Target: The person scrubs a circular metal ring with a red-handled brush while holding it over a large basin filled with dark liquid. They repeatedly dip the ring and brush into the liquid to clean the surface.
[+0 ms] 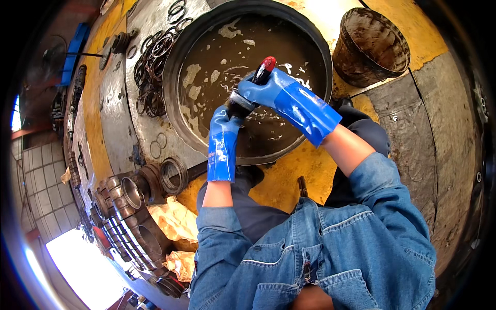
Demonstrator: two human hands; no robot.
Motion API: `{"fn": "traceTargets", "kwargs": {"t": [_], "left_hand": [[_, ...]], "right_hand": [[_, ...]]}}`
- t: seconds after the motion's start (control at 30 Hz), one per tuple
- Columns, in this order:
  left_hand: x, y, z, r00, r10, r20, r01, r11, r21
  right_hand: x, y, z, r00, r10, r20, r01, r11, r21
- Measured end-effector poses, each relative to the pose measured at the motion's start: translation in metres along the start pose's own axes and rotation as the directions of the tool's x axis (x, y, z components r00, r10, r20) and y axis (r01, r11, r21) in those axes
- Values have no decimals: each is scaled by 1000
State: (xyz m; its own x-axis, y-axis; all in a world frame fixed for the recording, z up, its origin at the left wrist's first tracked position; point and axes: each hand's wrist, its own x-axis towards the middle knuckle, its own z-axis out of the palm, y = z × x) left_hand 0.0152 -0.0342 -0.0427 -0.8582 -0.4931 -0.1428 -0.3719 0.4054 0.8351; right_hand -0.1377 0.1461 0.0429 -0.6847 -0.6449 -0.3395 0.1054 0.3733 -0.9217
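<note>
A round metal part (241, 100), ring-shaped or disc-shaped as far as can be told, is held over a wide black basin (181, 62) of murky brown liquid, just above the surface near the basin's middle. The left hand (223, 123), in a long blue rubber glove, is closed around the part's underside. The right hand (266, 89), gloved the same way, is clamped on a brush with a red-tipped handle (265, 68), whose working end is pressed against the part and hidden by it.

Several slips are judged possible. The gloves and the part look wet, so the part could be lost from the left hand's grip and dropped into the opaque liquid, where it would be hard to find. Scrubbing strokes could throw liquid over the basin's rim onto the yellow floor (289, 178) or the denim jacket (330, 248). The loose rings (152, 67) piled beside the basin lie well apart from the hands and are unlikely to be disturbed.

The brush's long axis is seen running from lower left to upper right in the head view, its red end pointing up and away from the person, its bristle end down toward the part. The part's own facing cannot be told; too much is covered by the gloves.
</note>
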Motion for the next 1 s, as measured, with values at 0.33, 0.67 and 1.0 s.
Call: {"fn": "traceTargets", "kwargs": {"t": [0.33, 0.67, 1.0], "left_hand": [[-12, 29, 2, 983, -174, 61, 183, 875, -448], [17, 3, 12, 842, -433, 321, 488, 359, -796], [27, 7, 19, 829, -485, 280, 421, 210, -882]], "right_hand": [[8, 59, -27, 972, 171, -160, -126, 958, 259], [37, 49, 6, 991, -11, -130, -9, 988, -152], [-4, 34, 32, 629, -684, 369, 719, 332, -610]]}}
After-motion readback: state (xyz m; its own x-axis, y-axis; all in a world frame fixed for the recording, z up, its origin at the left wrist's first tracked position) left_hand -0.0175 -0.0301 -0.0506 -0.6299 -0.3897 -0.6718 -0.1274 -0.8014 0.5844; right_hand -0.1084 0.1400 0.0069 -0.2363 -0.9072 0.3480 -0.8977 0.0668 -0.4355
